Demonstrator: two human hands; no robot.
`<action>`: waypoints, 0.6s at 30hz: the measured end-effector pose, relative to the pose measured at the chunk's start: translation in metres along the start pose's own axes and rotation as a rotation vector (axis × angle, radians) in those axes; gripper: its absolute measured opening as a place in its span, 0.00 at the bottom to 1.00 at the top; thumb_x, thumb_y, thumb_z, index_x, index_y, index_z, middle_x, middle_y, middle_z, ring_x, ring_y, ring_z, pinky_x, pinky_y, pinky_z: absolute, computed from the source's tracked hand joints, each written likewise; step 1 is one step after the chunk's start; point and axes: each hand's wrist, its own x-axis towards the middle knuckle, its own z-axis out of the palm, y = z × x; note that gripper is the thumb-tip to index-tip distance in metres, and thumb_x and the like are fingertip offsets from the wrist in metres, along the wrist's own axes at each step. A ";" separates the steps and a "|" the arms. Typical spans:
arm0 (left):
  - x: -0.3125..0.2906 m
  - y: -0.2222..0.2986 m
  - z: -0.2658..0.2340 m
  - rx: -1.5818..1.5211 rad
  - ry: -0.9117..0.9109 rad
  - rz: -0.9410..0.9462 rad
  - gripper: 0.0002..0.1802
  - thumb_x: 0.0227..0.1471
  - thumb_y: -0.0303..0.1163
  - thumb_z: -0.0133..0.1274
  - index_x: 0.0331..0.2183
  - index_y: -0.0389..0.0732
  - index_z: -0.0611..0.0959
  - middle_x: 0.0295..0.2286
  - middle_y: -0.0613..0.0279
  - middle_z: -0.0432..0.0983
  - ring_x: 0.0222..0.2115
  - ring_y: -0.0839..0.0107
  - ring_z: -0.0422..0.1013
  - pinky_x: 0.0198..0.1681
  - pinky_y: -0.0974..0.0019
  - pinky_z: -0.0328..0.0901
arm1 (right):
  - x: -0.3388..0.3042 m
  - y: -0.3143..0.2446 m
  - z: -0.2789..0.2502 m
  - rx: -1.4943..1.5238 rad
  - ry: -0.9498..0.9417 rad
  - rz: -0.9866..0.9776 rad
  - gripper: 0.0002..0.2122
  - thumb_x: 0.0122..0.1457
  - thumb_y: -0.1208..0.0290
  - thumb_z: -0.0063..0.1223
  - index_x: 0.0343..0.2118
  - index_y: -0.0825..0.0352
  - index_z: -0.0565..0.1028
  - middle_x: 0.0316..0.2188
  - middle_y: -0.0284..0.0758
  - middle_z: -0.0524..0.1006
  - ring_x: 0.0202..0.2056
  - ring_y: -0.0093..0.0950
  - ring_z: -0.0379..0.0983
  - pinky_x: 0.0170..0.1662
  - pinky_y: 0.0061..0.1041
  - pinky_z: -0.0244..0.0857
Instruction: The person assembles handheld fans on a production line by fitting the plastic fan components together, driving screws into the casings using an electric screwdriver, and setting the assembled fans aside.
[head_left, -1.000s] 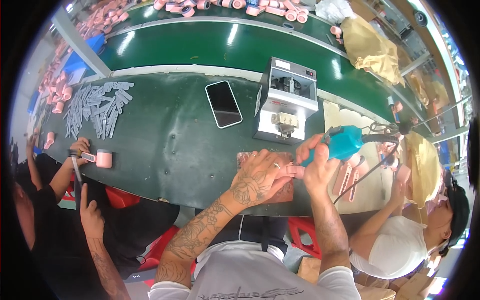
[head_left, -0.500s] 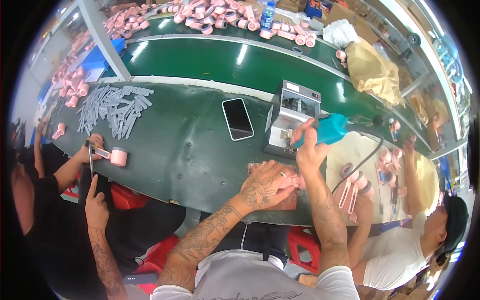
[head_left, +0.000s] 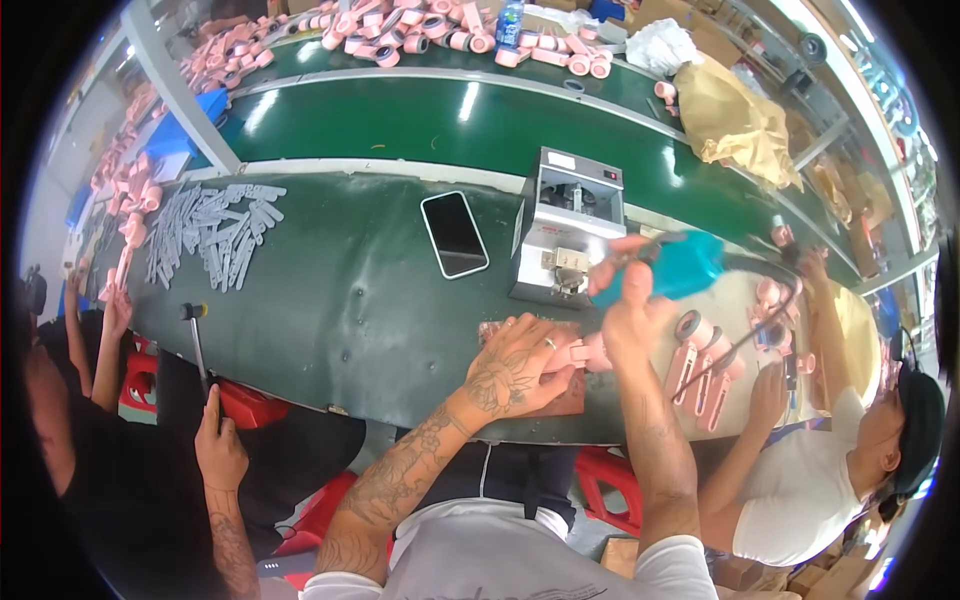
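Note:
My left hand [head_left: 512,366] is closed on a pink plastic part [head_left: 592,352], whose rounded end sticks out to the right of the fingers. The part is held down over a small reddish mat [head_left: 568,400] near the table's front edge. My right hand [head_left: 635,325] grips a teal corded hand tool [head_left: 690,270], raised just above and right of that part. The tool is smeared by motion, and its tip cannot be made out. Behind both hands stands a grey metal bench machine [head_left: 568,230].
A phone [head_left: 455,235] and a pile of grey strips [head_left: 215,232] lie on the green table [head_left: 330,300]. At left a co-worker holds a hammer [head_left: 197,335]. Pink parts [head_left: 700,365] lie beside the right-hand co-worker. Beyond runs a green conveyor [head_left: 370,120] heaped with pink parts.
The view has shifted slightly. My right hand and the teal tool have moved a little down and right; my left hand keeps its hold. The left co-worker has taken the pink part from under the hammer.

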 end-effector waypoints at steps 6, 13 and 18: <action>-0.001 0.003 0.000 -0.016 -0.006 0.005 0.25 0.55 0.42 0.56 0.52 0.43 0.80 0.45 0.52 0.75 0.48 0.50 0.70 0.57 0.45 0.64 | 0.011 0.032 0.010 -0.038 -0.107 -0.060 0.20 0.67 0.53 0.57 0.37 0.70 0.69 0.23 0.34 0.71 0.24 0.26 0.69 0.28 0.27 0.66; -0.005 -0.002 0.003 -0.045 0.025 0.018 0.22 0.57 0.38 0.54 0.52 0.41 0.80 0.44 0.52 0.76 0.46 0.50 0.70 0.53 0.45 0.65 | 0.008 0.022 0.012 -0.088 -0.086 0.091 0.19 0.68 0.53 0.55 0.39 0.70 0.71 0.21 0.33 0.71 0.23 0.24 0.69 0.27 0.24 0.64; 0.000 -0.001 0.001 0.008 0.050 0.031 0.23 0.56 0.38 0.55 0.51 0.39 0.80 0.44 0.52 0.77 0.46 0.51 0.70 0.53 0.44 0.65 | -0.018 -0.023 -0.009 -0.053 0.005 0.090 0.24 0.66 0.50 0.56 0.43 0.73 0.72 0.21 0.32 0.72 0.23 0.24 0.70 0.26 0.24 0.64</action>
